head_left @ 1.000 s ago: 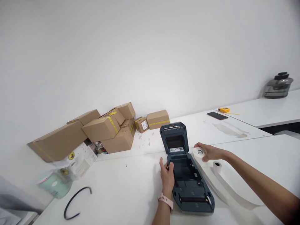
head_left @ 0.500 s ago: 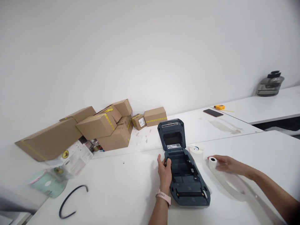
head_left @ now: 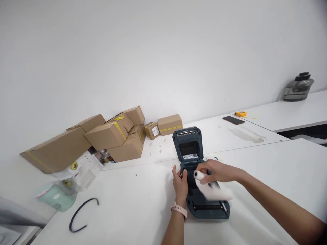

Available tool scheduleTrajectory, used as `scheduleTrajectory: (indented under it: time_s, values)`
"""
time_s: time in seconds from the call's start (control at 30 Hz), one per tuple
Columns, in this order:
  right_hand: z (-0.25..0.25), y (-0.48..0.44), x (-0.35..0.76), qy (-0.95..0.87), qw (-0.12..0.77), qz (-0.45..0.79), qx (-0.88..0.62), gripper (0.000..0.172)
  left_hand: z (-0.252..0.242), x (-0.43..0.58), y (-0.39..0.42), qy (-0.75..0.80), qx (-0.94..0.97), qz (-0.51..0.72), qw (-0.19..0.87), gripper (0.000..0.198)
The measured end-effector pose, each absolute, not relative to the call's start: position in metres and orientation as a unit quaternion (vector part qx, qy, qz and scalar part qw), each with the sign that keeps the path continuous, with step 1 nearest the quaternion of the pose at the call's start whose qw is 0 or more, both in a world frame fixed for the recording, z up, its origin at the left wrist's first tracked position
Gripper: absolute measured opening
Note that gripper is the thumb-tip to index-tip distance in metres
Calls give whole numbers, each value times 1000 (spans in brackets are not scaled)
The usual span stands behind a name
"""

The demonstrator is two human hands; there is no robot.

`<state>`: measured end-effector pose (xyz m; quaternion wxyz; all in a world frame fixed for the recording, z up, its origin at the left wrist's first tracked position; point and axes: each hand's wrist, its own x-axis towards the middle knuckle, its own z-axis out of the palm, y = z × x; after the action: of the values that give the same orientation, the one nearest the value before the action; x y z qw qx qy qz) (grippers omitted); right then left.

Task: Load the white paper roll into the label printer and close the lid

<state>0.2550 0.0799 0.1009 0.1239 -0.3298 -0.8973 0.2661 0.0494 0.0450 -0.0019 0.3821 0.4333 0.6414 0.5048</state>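
Note:
A dark blue-grey label printer [head_left: 208, 213] stands on the white table with its lid [head_left: 188, 143] raised. My left hand [head_left: 181, 183] grips the printer's left side, thumb over the edge of the open bay. Above that bay, my right hand [head_left: 217, 171] is closed on a small white label roll [head_left: 199, 175]. A loose strip of the roll trails down and to the right, blurred, across the front of the printer. Behind my right hand, another white roll [head_left: 209, 158] is mostly hidden.
Several cardboard boxes [head_left: 125, 149] pile up at the back left. Near them are a mint-green container [head_left: 60, 197], plastic packaging [head_left: 89, 168] and a dark curved band [head_left: 76, 214]. A phone [head_left: 233, 120], yellow tape measure [head_left: 240, 114] and grey jug [head_left: 297, 89] are at the right.
My right hand has carried the label roll leftward, from beside the printer to over its open bay, the strip swinging along. My left hand keeps its grip on the printer.

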Motion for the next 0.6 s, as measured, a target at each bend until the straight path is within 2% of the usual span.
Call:
scheduleTrajectory:
  time_s: [0.1,0.23,0.33,0.53,0.6]
  values:
    - [92,90,218,-925,31,148,-350,12,-4,49,45,642,435,506,377,66]
    - [62,102,198,-925,-8,127,-358,17,-8,48,48,641,438,511,369,68]
    - [43,109,192,-922,-22,115,-369,1,-11,47,52,629,448,513,376,69]
    - [20,127,193,-913,-45,110,-391,29,-19,45,58,594,486,503,398,67]
    - [14,131,195,-913,-23,111,-392,31,-20,44,57,595,492,496,397,69]
